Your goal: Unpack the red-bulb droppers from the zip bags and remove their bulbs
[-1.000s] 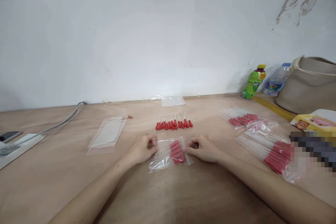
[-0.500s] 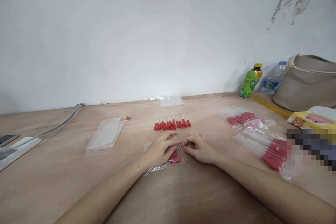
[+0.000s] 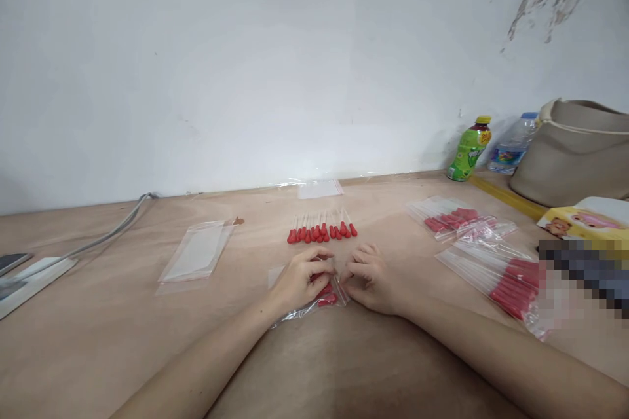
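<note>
A clear plastic bag with red-bulbed pieces inside lies on the table in front of me. My left hand rests over it, fingers curled on its upper side. At the bag's right edge my right hand has its fingers bent in, thumb and fingertips against the edge. Just beyond my hands lies a row of thin clear droppers with red bulbs, bulbs toward me. To the right are filled bags, one farther back and one nearer.
Flat clear bags lie at the left and by the wall. A grey cable crosses the left side. At the right stand a green bottle, a water bottle and a beige bag.
The fingers of my right hand have curled in closer at the bag's right edge. My left fingertips have bent slightly more over the bag.
</note>
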